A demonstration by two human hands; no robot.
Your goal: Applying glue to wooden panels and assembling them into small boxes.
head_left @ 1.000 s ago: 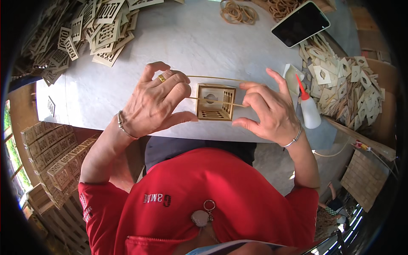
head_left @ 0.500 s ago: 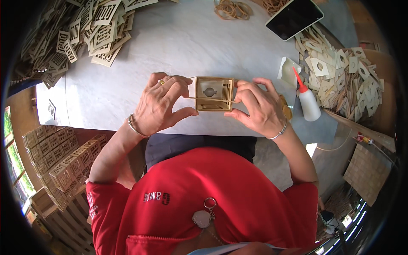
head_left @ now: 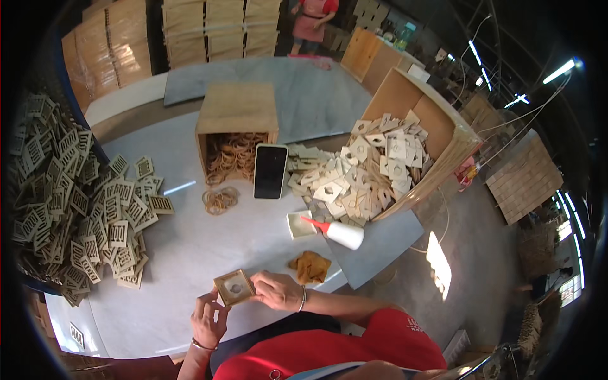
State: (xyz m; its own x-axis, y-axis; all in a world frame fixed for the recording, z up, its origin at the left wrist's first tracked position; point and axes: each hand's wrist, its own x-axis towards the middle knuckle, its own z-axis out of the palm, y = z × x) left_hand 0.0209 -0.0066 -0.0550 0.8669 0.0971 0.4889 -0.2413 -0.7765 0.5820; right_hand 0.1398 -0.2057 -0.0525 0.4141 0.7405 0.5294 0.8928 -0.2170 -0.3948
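A small square wooden box [head_left: 221,284] is held above the near edge of the table, its open side up and slightly turned. On its floor a pale panel with a round cut-out shows. My left hand [head_left: 208,320] closes its fingertips on the box's left side. From the other side my right hand [head_left: 278,292] pinches the right wall, fingers bent. Beyond my right hand lies a crumpled brown cloth [head_left: 310,266]. Past it a white glue bottle [head_left: 346,235] with a red nozzle rests with its tip over a small white tray [head_left: 297,227].
Slotted wooden pieces [head_left: 114,209] are heaped at the left. A wooden crate [head_left: 237,104] of rubber bands, a loose bundle of bands [head_left: 220,200] and a phone [head_left: 270,172] stand farther back. At the right, pieces with cut-outs [head_left: 361,149] spill from a large box [head_left: 437,126]. Another person [head_left: 310,22] stands far off.
The view has swung up and shows more of the room. Earlier a thin band spanned the box between my hands; now I cannot make it out. The box appears turned.
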